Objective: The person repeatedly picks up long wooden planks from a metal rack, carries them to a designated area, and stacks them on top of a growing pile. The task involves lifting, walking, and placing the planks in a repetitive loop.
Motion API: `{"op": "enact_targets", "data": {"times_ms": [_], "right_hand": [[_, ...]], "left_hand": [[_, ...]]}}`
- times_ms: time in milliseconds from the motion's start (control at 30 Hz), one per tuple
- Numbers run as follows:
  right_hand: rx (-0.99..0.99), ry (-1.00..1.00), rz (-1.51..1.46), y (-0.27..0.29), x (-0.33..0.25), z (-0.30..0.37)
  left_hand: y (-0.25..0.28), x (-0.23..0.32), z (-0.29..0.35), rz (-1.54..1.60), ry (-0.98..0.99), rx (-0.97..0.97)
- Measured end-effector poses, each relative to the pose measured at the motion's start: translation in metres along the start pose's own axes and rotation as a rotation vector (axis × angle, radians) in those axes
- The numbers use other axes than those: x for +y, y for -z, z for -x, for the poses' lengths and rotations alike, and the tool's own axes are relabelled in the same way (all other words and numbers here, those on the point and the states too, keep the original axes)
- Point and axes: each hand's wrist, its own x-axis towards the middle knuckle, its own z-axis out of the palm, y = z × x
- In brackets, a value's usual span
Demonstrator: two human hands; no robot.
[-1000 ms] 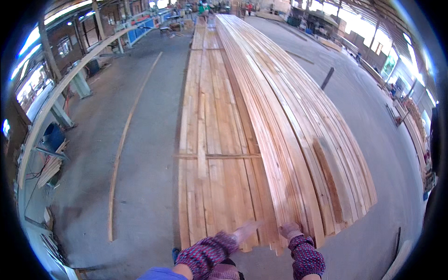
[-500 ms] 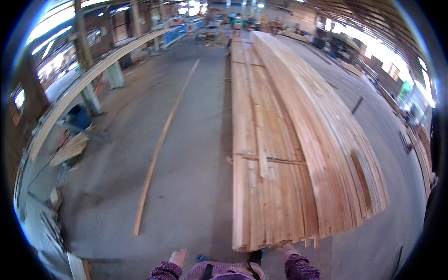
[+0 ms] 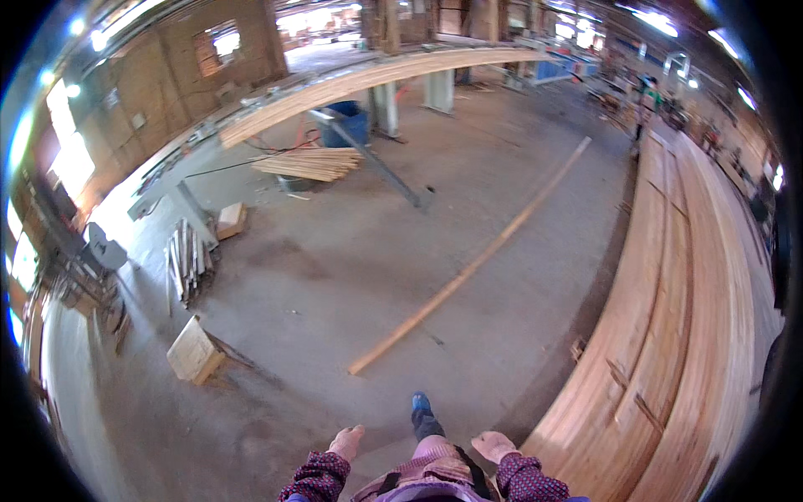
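My left hand (image 3: pixel 347 441) hangs in front of my body above the concrete floor, its fingers loosely apart with nothing in them. On the other side, my right hand (image 3: pixel 495 446) is also empty and loosely open, close to the near left edge of a long stack of planks (image 3: pixel 619 368); I see no grip on the wood. Ahead on the floor lies a single long narrow board (image 3: pixel 468 272), slanting away to the far right. One of my feet, in a blue shoe (image 3: pixel 421 402), shows between my hands.
A long beam of timber (image 3: pixel 376 75) rests on supports across the back. Beneath it are a blue bin (image 3: pixel 345 123) and a pile of thin slats (image 3: pixel 309 164). A stool-like block (image 3: pixel 195 351) stands at left, near bundled sticks (image 3: pixel 189 261). Another person (image 3: pixel 646 109) stands far off.
My view has swung left, so the plank stack now lies along the right side and the single board is ahead. Both hands have come further into view, and a foot has stepped forward.
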Motion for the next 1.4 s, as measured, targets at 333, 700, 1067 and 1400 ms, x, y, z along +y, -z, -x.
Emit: {"op": "enact_targets", "data": {"times_ms": [333,700,1067,1400], "right_hand": [[-0.249,-0.048,0.084,0.08,-0.115,-0.214],[-0.057,0.339,0.229,0.214,-0.434,-0.38],[-0.115,0.212,0.091,0.296,-0.634,-0.47],[0.018,0.315,0.033,0.329,-0.773,-0.651]], "left_hand": [[0.073,-0.123,-0.138,0.168,0.126,0.188],[0.162,0.05,-0.243,-0.134,0.237,0.11],[0.54,0.268,-0.52,0.888,0.127,0.435],[0.808,0.482,-0.683,-0.104,-0.41,0.755]]}}
